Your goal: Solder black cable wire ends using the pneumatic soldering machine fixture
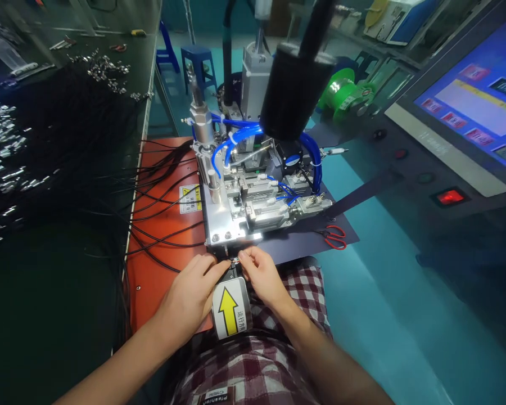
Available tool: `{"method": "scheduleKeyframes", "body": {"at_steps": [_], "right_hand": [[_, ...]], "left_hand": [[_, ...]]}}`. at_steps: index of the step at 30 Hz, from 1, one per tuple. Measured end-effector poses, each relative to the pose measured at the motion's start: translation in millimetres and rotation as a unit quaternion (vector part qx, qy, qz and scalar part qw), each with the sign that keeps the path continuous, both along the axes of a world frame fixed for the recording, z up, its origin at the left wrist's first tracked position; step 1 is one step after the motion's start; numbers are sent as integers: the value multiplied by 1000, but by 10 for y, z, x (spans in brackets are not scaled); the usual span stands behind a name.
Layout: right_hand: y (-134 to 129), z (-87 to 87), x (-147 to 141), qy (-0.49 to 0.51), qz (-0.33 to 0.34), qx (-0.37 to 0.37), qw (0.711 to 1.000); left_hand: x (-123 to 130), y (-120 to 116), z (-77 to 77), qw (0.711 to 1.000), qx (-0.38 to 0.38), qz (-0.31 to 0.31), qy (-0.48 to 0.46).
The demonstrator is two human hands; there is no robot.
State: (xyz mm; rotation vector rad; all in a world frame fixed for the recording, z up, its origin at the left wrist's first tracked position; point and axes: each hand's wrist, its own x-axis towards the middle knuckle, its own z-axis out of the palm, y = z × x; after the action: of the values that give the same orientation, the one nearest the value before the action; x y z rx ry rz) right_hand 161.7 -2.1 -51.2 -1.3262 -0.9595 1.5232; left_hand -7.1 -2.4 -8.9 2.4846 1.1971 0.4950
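From my head camera, I judged one piece to be partway through. My right hand point(256, 271) pinched small wires point(235, 260) at the near edge of the machine point(231, 211), just beyond the arrow label point(231, 309). My left hand point(196, 284) was curled, its thumb tip beside them; I could not tell whether it gripped anything. Black cables point(179, 156) crossed the left edge of the red plate point(154, 284) toward the machine; whether those were finished or waiting, I could not tell. A large dark heap point(46, 124) lay on the desk point(135, 56), reaching its right edge, too blurred to sort. The snips point(336, 228) lay untouched near the right corner of the dark plate point(295, 242).
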Motion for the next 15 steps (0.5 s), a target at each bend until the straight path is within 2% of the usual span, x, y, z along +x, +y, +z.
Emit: {"method": "scheduleKeyframes", "body": {"at_steps": [5,12,15], "right_hand": [[3,-32,19,12,16,10,1000],[-11,-37,-38,45,-18,7,999],[-12,-28,-70,67,-14,8,998]], "left_hand": [[34,15,48,999,19,-8,39],[95,2,74,997,-29,16,74],[99,-14,86,998,-38,30,49]]}}
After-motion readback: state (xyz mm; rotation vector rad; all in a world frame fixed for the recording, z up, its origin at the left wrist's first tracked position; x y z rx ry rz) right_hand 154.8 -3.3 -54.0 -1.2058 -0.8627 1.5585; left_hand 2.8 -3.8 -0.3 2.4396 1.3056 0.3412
